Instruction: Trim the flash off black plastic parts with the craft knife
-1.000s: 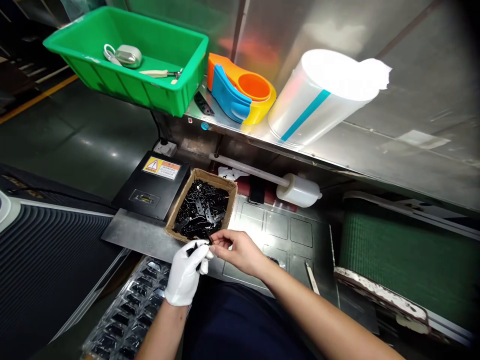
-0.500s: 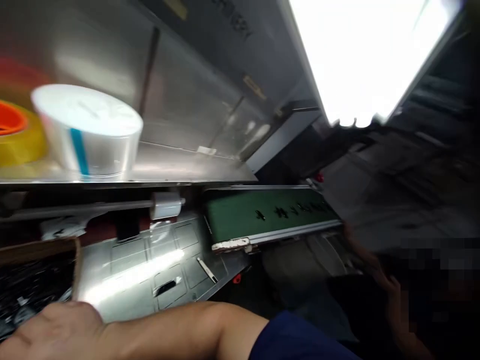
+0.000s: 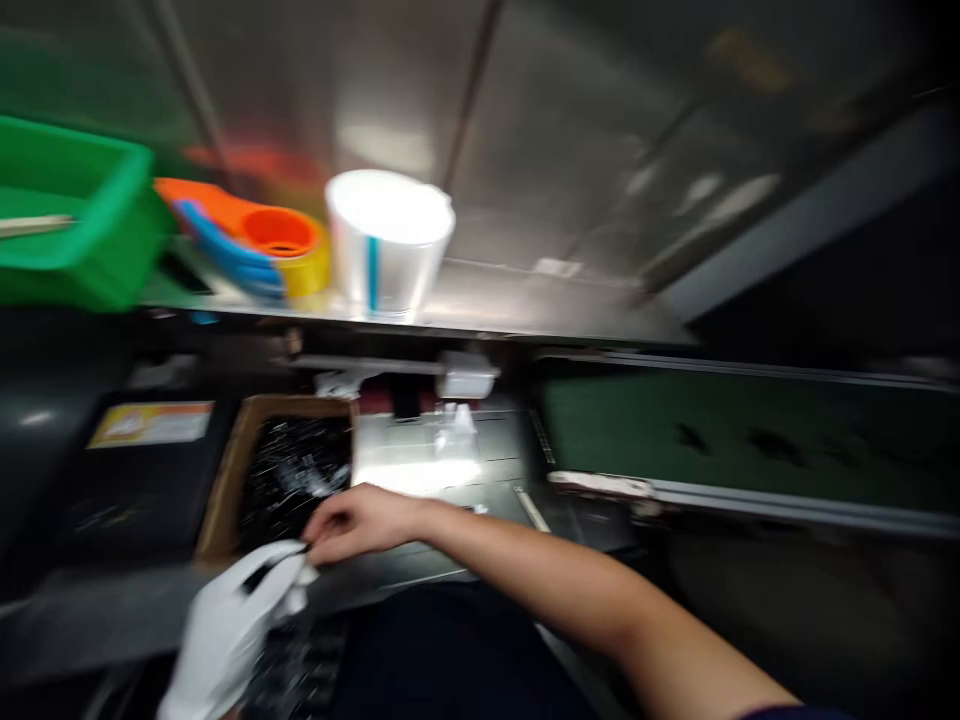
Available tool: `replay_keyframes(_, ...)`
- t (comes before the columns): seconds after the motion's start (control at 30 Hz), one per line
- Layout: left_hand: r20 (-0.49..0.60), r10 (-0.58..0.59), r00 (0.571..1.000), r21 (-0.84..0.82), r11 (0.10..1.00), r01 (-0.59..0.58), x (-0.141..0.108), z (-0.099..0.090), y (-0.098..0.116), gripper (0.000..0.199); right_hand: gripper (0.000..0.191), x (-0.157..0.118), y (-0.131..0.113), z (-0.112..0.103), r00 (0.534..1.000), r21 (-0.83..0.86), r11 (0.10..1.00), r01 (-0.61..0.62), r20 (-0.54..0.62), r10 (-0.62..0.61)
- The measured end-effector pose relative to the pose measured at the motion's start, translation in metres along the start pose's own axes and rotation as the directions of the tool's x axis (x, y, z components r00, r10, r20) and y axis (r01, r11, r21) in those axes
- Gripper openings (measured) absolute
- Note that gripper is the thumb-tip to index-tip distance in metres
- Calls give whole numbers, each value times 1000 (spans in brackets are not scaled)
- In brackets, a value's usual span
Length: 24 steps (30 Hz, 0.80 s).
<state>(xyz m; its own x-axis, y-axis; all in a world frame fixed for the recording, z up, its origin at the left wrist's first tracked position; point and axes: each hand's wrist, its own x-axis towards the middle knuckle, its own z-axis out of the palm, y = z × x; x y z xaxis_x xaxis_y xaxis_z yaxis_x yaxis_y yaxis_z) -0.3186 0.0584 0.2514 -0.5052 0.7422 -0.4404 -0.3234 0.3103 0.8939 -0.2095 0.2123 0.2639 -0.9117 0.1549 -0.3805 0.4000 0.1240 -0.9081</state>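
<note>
My left hand (image 3: pixel 229 620), in a white glove, is closed with its fingertips pinched together. My bare right hand (image 3: pixel 364 522) meets it there, thumb and forefinger also pinched. A small black piece shows at the point where both sets of fingertips touch; blur hides its shape. Just behind the hands stands a cardboard box (image 3: pixel 221 490) full of glossy black parts (image 3: pixel 292 470). Below my left hand, partly covered by it, lie more dark, shiny pieces (image 3: pixel 296 665), too blurred to name.
A green conveyor belt (image 3: pixel 615 420) with several small dark parts runs off to the right. Above the metal bench (image 3: pixel 495 440), a shelf holds a white tub (image 3: pixel 390 240), tape rolls (image 3: pixel 289 245) and a green bin (image 3: pixel 82 215). A pale, slim tool (image 3: pixel 531 510) lies near my right forearm.
My view has swung left, bringing the green bin and the whole box into sight. My gloved left hand has come into view, and my right hand now meets it.
</note>
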Motion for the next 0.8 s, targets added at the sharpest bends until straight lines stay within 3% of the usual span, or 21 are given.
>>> replay_keyframes(0.07, 25, -25, 999, 0, 1000, 25, -11, -23, -2, 25, 34, -6, 4, -4, 998, 35, 997, 67, 0, -67)
replay_keyframes(0.13, 54, -29, 998, -44, 999, 32, -12, -30, -4, 28, 40, -6, 7, -4, 994, 48, 992, 113, -4, -113)
replay_keyframes(0.27, 123, -43, 991, -141, 988, 61, -7, -23, -4, 32, 36, -10, -2, 2, 991, -35, 991, 132, -12, -132)
replay_keyframes(0.43, 151, -89, 985, -198, 973, 119, -8, -18, -6, 30, 15, -13, -15, -3, 982, -344, 930, 133, -83, -171)
replay_keyframes(0.6, 110, -113, 987, -240, 961, 137, -9, -11, -7, 24, 20, -9, -11, 7, 974, -547, 826, 134, -80, -212)
replay_keyframes(0.7, 46, -129, 991, -249, 959, 136, -12, -8, -6, 27, 21, -4, 1, 7, 968, -579, 815, 35, -183, -172)
replay_keyframes(0.8, -94, -112, 989, -222, 971, 89, -3, -11, -10, 31, 21, 1, 11, -2, 939, -534, 838, -109, -333, -90)
